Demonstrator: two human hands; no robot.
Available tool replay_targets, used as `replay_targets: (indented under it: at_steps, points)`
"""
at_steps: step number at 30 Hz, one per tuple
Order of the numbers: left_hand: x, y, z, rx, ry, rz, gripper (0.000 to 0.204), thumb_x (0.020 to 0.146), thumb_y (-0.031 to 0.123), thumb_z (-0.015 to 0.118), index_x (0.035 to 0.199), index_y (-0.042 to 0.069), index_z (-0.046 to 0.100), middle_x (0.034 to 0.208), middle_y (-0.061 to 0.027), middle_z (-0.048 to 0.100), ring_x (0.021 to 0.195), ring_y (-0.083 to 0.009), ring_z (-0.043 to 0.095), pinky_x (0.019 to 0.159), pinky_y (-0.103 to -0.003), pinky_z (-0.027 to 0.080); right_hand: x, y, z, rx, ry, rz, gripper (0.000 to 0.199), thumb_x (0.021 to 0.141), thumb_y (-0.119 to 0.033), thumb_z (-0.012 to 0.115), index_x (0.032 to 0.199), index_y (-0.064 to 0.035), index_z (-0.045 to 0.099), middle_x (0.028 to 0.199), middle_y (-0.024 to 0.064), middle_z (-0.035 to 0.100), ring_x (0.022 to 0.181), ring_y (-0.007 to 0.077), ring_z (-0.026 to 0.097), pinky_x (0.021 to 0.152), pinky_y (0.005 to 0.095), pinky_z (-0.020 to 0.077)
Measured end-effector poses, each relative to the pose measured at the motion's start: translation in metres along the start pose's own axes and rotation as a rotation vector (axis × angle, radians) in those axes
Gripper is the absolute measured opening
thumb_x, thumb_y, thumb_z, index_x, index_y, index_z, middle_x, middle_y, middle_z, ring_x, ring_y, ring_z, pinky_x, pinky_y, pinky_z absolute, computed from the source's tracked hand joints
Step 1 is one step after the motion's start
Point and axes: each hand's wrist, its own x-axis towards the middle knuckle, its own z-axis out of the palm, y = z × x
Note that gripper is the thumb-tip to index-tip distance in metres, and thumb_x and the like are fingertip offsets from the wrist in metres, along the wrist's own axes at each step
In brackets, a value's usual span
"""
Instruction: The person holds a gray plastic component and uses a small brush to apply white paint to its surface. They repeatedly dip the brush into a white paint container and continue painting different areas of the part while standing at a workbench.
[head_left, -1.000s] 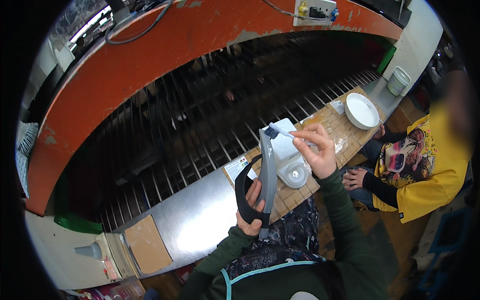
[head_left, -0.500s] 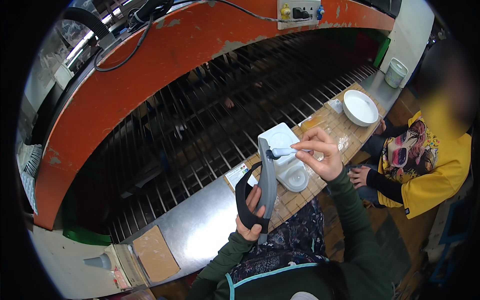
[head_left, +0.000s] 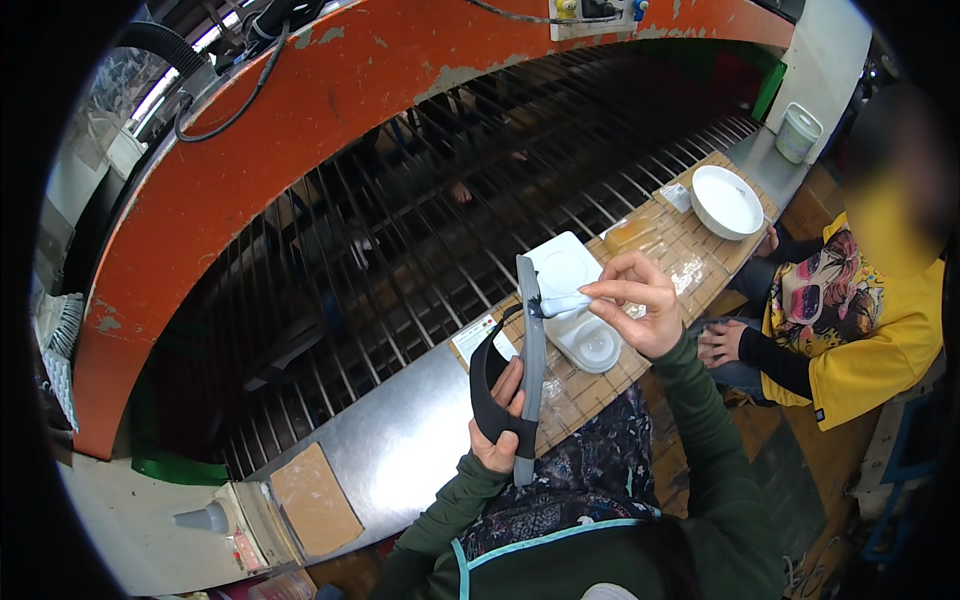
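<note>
My left hand [head_left: 500, 420] is wrapped round a slipper [head_left: 532, 380] with a grey sole and a black strap, fingers inside the strap. The slipper stands on edge, its sole turned to the right. In my right hand [head_left: 640, 305] a small brush [head_left: 566, 305] with a pale blue handle is pinched between thumb and fingers. The brush's dark tip meets the sole near its far end. Just behind it lies a white plastic holder [head_left: 562, 262] with a round cup [head_left: 596, 347] at its near end. Part of the holder is hidden by my right hand and the brush.
A conveyor of metal rods [head_left: 400, 250] runs under an orange arched housing [head_left: 270, 130]. On the bamboo mat [head_left: 665, 240] stand a white bowl [head_left: 727, 203] and a yellow block [head_left: 630, 236]. A brown board [head_left: 315, 500] lies at left. A person in yellow [head_left: 870, 330] sits at right.
My head view has shifted slightly. The slipper is now seen more edge-on, with the strap turned. The brush stays against the far part of the sole, its handle tilted a little differently.
</note>
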Motion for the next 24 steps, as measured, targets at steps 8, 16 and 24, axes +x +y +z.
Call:
replay_targets:
  at_steps: [8, 16, 24]
  points:
    - [-0.0013, -0.0023, -0.0037, 0.019, -0.001, -0.07, 0.073, 0.096, 0.052, 0.045, 0.139, -0.007, 0.044, 0.145, -0.0251, 0.042, 0.136, -0.0339, 0.039, 0.113, -0.042, 0.028, -0.0038, 0.0006, 0.0057, -0.022, 0.003, -0.019, 0.022, 0.074, -0.013, 0.08, 0.096, -0.0134, 0.078, 0.088, 0.0009, 0.061, 0.068, 0.0107, 0.054, 0.072, 0.0278, 0.0362]
    - [-0.0064, 0.0033, -0.0016, -0.078, 0.105, -0.238, 0.081, 0.094, 0.052, 0.052, 0.142, -0.011, 0.036, 0.139, -0.0197, 0.048, 0.121, -0.0243, 0.053, 0.103, -0.036, 0.041, -0.0061, 0.0007, 0.0059, -0.071, -0.082, -0.089, 0.022, 0.076, -0.002, 0.077, 0.097, -0.0071, 0.076, 0.093, 0.0059, 0.055, 0.077, 0.0132, 0.056, 0.064, 0.0247, 0.0465]
    - [-0.0025, 0.003, -0.0024, -0.078, 0.133, -0.286, 0.071, 0.099, 0.045, 0.045, 0.144, -0.008, 0.034, 0.136, -0.0168, 0.051, 0.115, -0.0211, 0.056, 0.097, -0.033, 0.045, -0.007, -0.0055, 0.0091, -0.172, -0.071, -0.115, 0.025, 0.072, -0.006, 0.079, 0.096, -0.011, 0.077, 0.09, 0.0043, 0.059, 0.08, 0.017, 0.053, 0.071, 0.0292, 0.0421]
